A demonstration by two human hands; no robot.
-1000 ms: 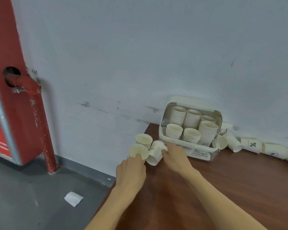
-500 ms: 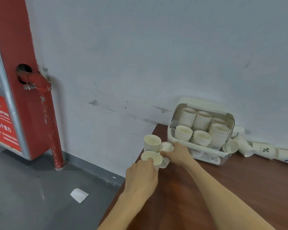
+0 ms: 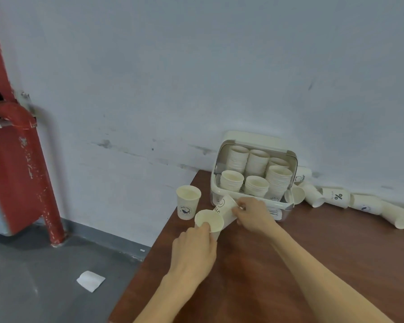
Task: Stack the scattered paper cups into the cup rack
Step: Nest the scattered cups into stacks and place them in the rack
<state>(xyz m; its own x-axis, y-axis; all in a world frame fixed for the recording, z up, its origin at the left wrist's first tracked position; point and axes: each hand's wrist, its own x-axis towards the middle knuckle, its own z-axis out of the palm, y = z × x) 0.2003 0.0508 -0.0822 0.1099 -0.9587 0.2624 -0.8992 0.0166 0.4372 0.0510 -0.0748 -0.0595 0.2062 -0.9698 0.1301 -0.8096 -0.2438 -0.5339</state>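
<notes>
I'm standing at a brown wooden table (image 3: 301, 264) pushed against a pale, scuffed wall (image 3: 196, 78) — its far left corner meets the plaster. Beyond the table's left edge lies a grey floor (image 3: 33, 276) with a scrap of white paper (image 3: 90, 281), and a red cabinet (image 3: 0, 171) with a chipped red pipe (image 3: 33, 164) stands at the wall.

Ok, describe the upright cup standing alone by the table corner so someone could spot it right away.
Find the white cup rack against the wall on the brown table. Left of it, at the table's far left corner, stands the cup. It is the only loose cup upright and untouched, with a round blue logo; the others are held or lie tipped over.
</notes>
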